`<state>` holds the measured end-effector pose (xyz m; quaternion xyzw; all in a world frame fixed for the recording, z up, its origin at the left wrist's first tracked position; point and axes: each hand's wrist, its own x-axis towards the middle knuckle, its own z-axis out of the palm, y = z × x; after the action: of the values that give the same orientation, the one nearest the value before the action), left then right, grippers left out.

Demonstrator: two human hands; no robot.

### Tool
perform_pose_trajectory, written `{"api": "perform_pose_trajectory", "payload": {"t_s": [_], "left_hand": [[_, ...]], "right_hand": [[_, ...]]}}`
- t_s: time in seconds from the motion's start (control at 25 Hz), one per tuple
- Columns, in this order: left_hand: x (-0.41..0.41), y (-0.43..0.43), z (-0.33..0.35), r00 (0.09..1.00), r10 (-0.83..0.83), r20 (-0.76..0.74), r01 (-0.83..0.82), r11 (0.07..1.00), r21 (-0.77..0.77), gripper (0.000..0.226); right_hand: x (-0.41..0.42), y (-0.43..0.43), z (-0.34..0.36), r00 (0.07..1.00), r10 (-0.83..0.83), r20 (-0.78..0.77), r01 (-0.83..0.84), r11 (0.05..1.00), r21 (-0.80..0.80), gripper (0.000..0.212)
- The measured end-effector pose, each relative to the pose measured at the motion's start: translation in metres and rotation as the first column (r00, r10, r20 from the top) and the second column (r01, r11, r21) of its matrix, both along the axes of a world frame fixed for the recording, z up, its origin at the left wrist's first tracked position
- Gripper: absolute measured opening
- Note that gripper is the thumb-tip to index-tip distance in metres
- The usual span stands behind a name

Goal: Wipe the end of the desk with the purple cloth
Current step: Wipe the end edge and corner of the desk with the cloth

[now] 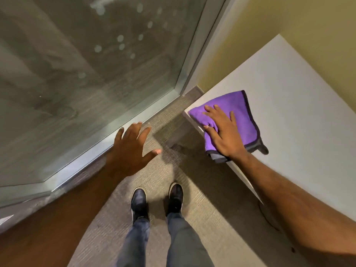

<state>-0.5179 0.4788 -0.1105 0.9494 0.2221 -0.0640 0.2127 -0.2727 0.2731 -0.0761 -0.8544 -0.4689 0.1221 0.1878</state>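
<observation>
A purple cloth (238, 110) with a dark grey border lies folded on the near corner of the white desk (300, 105), hanging slightly over the desk's end edge. My right hand (223, 132) presses flat on the cloth, fingers spread, thumb curled into a fold at the edge. My left hand (133, 149) hovers in the air over the carpet to the left of the desk, fingers apart, holding nothing.
A frosted glass wall (86, 74) with a metal bottom frame (115, 139) runs along the left. A yellow wall (298, 26) backs the desk. My two dark shoes (157, 199) stand on grey carpet. A dark cable (269, 218) lies under the desk.
</observation>
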Motion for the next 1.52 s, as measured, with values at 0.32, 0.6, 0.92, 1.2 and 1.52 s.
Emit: {"api": "perform_pose_trajectory", "payload": {"t_s": [0.32,0.6,0.92,1.2,1.52], "left_hand": [[-0.013,0.001,-0.021,0.999,0.034,-0.039,-0.032,0.999,0.029,0.094],[-0.011,-0.007,-0.032,0.999,-0.031,-0.026,0.032,0.998,0.052,0.09],[-0.022,-0.008,-0.037,1.0,-0.001,0.0,0.001,0.999,0.054,0.088],[-0.032,-0.012,-0.034,0.999,-0.026,0.034,0.023,0.997,0.068,0.088],[-0.025,-0.023,-0.028,0.999,-0.007,0.044,0.004,0.997,0.073,0.087]], "right_hand": [[0.018,0.085,0.006,0.996,-0.058,0.069,0.064,0.993,-0.095,0.045],[0.007,0.083,0.021,0.809,0.571,0.138,-0.487,0.783,-0.388,0.038],[0.028,0.096,0.032,0.594,0.802,0.061,-0.639,0.517,-0.569,0.041],[0.012,0.066,0.027,0.553,0.825,0.118,-0.662,0.521,-0.54,0.039],[0.022,0.059,0.032,0.448,0.887,0.113,-0.684,0.422,-0.595,0.04]]}}
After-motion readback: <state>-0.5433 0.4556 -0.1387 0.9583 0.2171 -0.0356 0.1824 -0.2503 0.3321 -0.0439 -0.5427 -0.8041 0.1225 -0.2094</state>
